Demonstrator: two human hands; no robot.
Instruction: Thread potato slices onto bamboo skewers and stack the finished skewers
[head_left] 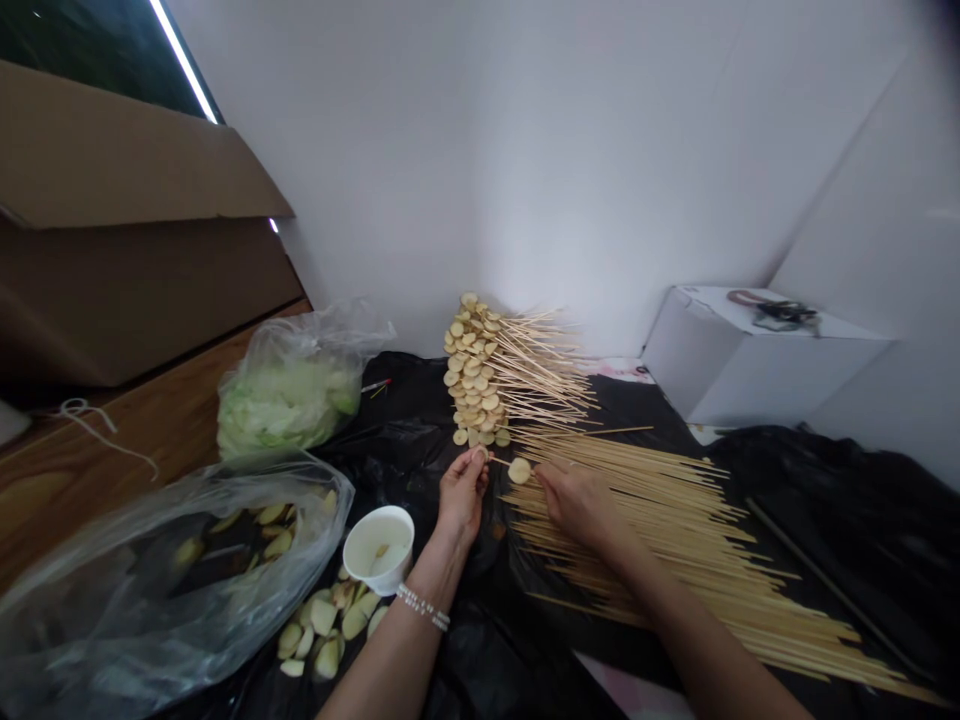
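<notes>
Above the black plastic sheet (825, 510), the left grip (463, 495) is clenched in a pinch on one bamboo skewer (501, 462), closing on it near one end. The skewer's long axis lies almost level, its far end pointing right toward the right grip (577, 505). A round pale slice (519, 471), perhaps potato, sits on the skewer just beyond the pinch; holding the stick this far back appears to leave that stretch free of the fingers. The right grip is released, its fingers lying open just beside the slice, over a spread of loose skewers (660, 530) that fan out toward the lower right, probably laid flat so that one can be picked up easily.

Directly beyond the slice rises a stack of loaded skewers (472, 375), with the slices massed at the left and the bare sticks fanning right. Nearer, left of the slice, stands a white paper cup (379, 548) holding cloudy liquid, with pale cut pieces (322, 617) lying past it. Farther left are a clear bag of slices (90, 640) and a bag of pale green pieces (289, 405).
</notes>
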